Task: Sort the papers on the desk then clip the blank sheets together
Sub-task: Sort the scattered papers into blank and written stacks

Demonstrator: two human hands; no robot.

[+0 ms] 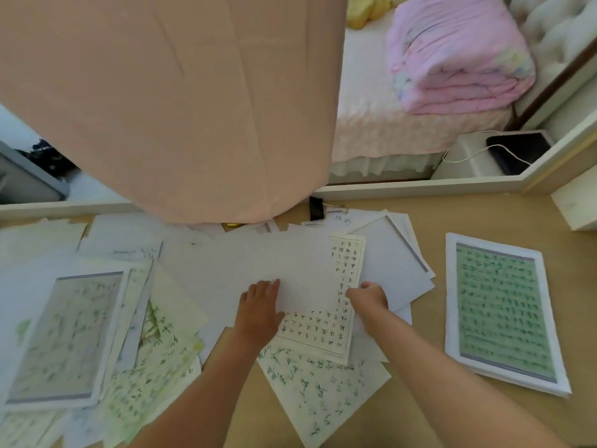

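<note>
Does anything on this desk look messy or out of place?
Yes. The loose papers on the left and centre lie overlapping at all angles, unlike the squared stack on the right. A black binder clip sits unused at the back, and a pink cloth hangs over the desk.

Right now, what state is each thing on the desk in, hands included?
Blank sheet, flat atop the middle pile, unclipped.
Written sheet, partly under the blank sheet.
Green stack, squared, apart at right.
Left pile, jumbled, overlapping.
Clip, lying at the back of the desk, not on the blank sheet.
Left hand, flat on the blank sheet.
Right hand, pinching the written sheet's edge.
</note>
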